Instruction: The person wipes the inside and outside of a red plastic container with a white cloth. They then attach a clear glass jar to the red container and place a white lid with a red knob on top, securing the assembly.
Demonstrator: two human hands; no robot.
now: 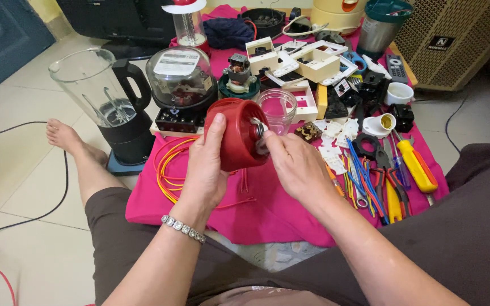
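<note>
Cupping a red blender base (235,133) in the left hand (205,170), the person is pinching a small metal fitting (258,128) at its centre with right hand (296,164) fingertips. Work seems mid-disassembly; turning that fitting likely needs steady counter-grip. Glass jar (278,107) sits just beyond, tools (387,175) crowding right; nearer pink cloth (267,218) offers room.

Single head view: I look steeply down and forward from close above the pink cloth (279,218); floor tiles lie left of it, speaker cabinet (455,39) beyond-right.
</note>
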